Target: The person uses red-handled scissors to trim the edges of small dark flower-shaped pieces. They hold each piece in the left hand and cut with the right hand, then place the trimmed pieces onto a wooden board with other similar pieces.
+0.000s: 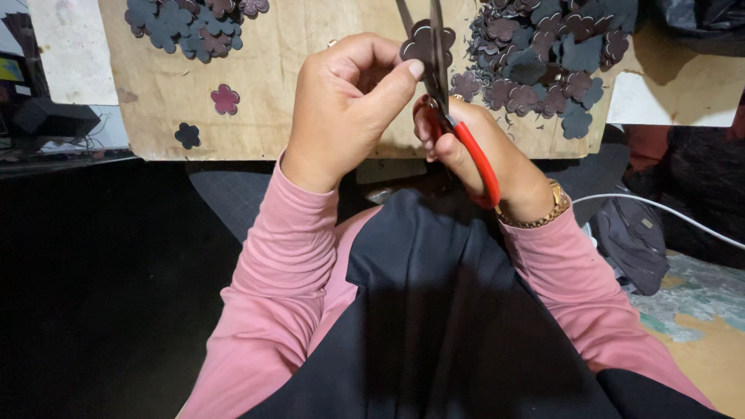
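The dark flower-shaped piece (424, 43) sits at about 12 o'clock from both hands, between the blades of the red-handled scissors (454, 116), whose long axis runs from 5 o'clock up to 12 o'clock. The left hand (341, 109) is nearer to it and pinches its lower edge with thumb and curled fingers. The right hand (481, 155) is closed through the scissor handles; the blades stand a little apart. Cut flowers lie in a pile (543, 62) on the wooden board (310, 132), at 1 o'clock.

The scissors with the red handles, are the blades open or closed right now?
Open: the scissors show two blades spread in a narrow V, with the dark flower cutout between them, pinched by the left hand.
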A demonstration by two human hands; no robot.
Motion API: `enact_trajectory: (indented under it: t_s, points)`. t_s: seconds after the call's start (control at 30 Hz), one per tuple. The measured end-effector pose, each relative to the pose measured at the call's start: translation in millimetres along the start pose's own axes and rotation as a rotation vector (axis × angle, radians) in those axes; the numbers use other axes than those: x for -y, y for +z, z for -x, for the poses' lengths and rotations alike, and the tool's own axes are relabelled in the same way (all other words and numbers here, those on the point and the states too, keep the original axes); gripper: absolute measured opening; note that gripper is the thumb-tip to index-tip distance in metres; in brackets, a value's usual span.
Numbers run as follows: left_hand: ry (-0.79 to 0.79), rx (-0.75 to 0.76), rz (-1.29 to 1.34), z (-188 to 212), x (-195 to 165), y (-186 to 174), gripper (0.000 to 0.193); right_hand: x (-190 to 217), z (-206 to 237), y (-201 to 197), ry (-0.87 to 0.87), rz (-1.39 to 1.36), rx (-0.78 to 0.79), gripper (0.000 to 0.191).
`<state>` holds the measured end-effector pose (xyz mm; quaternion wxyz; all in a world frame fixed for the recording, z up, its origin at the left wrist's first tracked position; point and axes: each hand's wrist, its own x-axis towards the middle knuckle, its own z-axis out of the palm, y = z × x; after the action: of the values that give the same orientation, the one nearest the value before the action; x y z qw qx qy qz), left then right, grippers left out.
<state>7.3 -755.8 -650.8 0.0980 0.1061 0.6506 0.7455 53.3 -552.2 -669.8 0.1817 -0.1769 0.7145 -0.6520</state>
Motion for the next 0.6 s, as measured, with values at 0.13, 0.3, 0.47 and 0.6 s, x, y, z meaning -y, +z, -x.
enact_trajectory:
  t_s: [0.13,0.3,0.47,0.6]
  points:
    - [0.139,-0.052,-0.191,1,2,-1,0.006,0,0,-3,0.014,0.059,0.003,0.076]
    - [0.075,-0.007,0.183,-2,10,2,0.010,2,-2,-2,-0.049,-0.045,0.067,0.075]
    - [-0.030,-0.050,0.298,-3,15,6,0.011,4,-2,0,-0.087,-0.092,0.067,0.077]
    - [0.011,-0.024,0.331,-3,17,10,0.012,2,-1,-3,-0.079,0.066,0.023,0.074]
